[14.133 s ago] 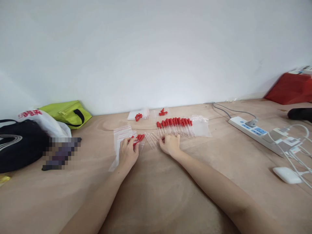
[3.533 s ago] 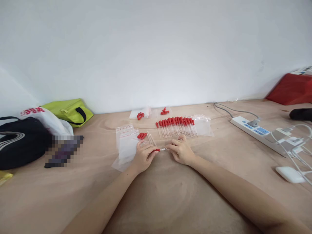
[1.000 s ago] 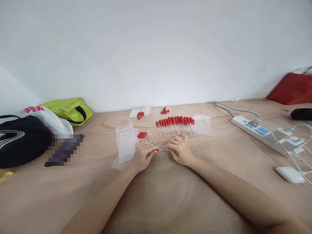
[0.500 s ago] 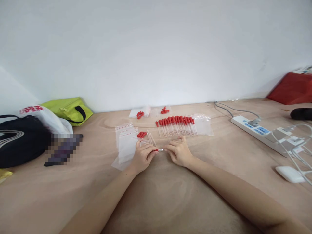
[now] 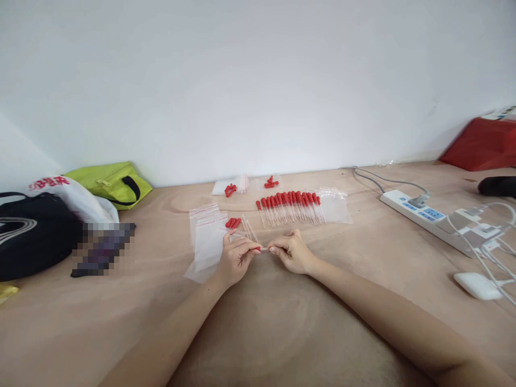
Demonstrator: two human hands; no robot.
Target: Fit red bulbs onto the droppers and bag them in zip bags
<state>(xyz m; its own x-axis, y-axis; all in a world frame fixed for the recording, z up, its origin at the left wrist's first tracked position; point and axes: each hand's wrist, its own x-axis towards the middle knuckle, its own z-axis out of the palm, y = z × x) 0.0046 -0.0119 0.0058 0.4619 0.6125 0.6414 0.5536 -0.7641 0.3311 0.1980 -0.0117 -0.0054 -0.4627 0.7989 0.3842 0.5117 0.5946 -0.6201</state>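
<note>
My left hand [image 5: 237,257] pinches a red rubber dropper bulb [image 5: 257,249], most of it hidden by my fingers. A clear dropper tube [image 5: 264,249] spans the small gap between my hands, its left end at the bulb. My right hand [image 5: 293,252] is closed on the tube's other end. Just beyond my left hand lie several loose red bulbs [image 5: 233,223] and a few clear tubes [image 5: 249,228]. Farther back, a row of droppers with red bulbs [image 5: 290,207] lies side by side, bulbs toward the wall.
Clear zip bags [image 5: 207,244] lie under and beside my left hand; another bag [image 5: 336,207] is right of the row. More red bulbs [image 5: 271,183] rest near the wall. A power strip [image 5: 415,212] with cables is at right, bags [image 5: 108,183] at left.
My right hand has shifted slightly left toward my left hand, and less of the tube shows between them. The view has moved a little.
</note>
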